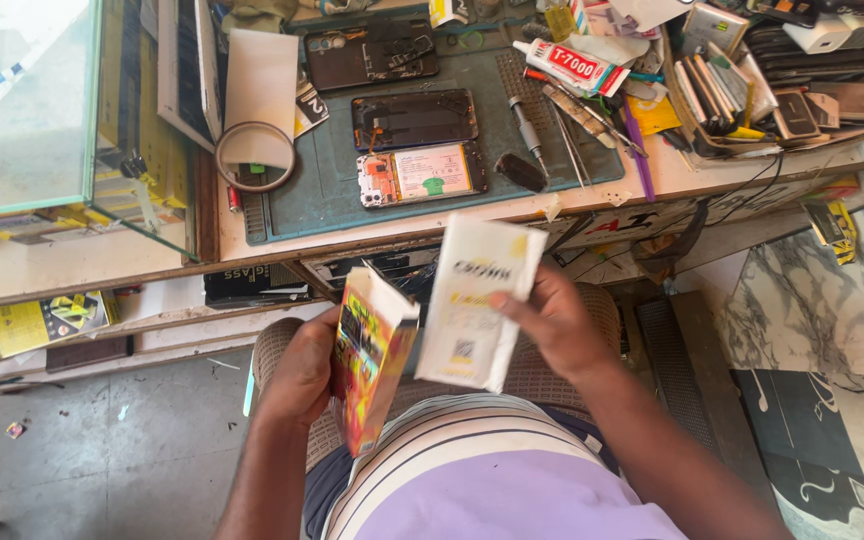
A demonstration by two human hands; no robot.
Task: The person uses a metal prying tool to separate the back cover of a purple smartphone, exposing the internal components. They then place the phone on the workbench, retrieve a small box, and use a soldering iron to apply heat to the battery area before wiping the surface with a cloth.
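Two hands show: the left hand (304,372) at seven o'clock and the right hand (550,322) near the middle. Each holds one box: one red and yellow cardboard box (369,362) and one white flat cardboard box (474,300). At twelve o'clock, three opened phones lie on one green rubber work mat (312,190): two dark phone shells (370,52) (414,118) and one phone with a white battery (420,173). There is one white glue tube with a red cap (569,65), one grey screwdriver (528,132) and one round ring of tape (255,156).
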